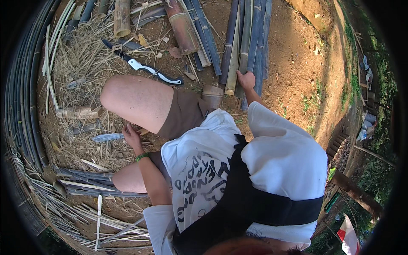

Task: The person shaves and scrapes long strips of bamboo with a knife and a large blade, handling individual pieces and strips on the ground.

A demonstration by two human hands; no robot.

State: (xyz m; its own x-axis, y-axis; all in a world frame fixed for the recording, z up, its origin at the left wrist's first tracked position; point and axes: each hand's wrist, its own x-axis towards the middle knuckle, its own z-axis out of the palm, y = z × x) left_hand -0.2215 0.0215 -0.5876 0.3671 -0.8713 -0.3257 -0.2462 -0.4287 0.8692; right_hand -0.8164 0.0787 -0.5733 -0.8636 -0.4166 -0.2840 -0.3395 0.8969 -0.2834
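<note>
My right hand [246,80] reaches out to a pile of long split bamboo strips [258,36]. Its fingers are closed on the near end of one bamboo strip [240,90]. Between my knees, low over the straw-covered ground, my left hand [132,137] is closed round a knife. The grey, mottled blade [107,137] of that knife points left, and a bit of brownish handle shows past the hand. A folding-style pruning saw [146,69] with a black and white handle lies beyond my raised knee.
A short bamboo stump [212,97] stands by my thigh. Thick bamboo sections [180,27] and more split strips lie ahead. A cut bamboo piece [79,112] rests among shavings [80,59]. Long dark poles [21,85] line the left side, with thin slivers [78,216] scattered at lower left.
</note>
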